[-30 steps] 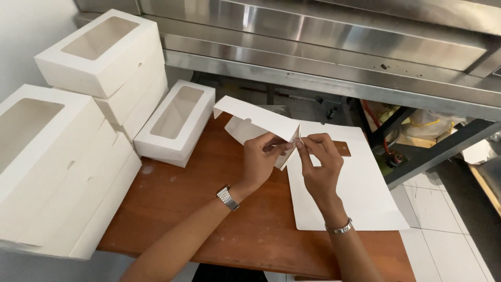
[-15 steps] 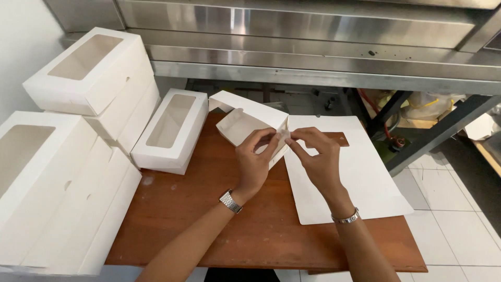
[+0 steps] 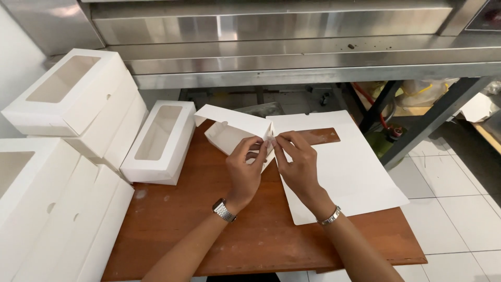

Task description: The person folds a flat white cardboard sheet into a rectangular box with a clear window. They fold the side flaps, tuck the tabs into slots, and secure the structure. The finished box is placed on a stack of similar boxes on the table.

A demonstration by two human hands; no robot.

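A half-folded white cardboard box (image 3: 232, 128) stands on the brown wooden table (image 3: 209, 230), its flaps still loose. My left hand (image 3: 245, 172), with a wristwatch, pinches the box's near right corner. My right hand (image 3: 297, 164), with a bracelet, pinches the same corner from the right. Under and right of my right hand lies a flat white box blank (image 3: 349, 172) with a rectangular window cut-out that shows the table.
A finished white window box (image 3: 159, 141) lies left of the hands. Stacks of several more white window boxes (image 3: 68, 104) fill the left side. A stainless steel shelf (image 3: 292, 57) runs across the back. White floor tiles (image 3: 459, 209) lie to the right.
Both hands have lowered the box toward the table and turned it, with the fingers now closed together on its right corner. The camera has tilted down slightly.
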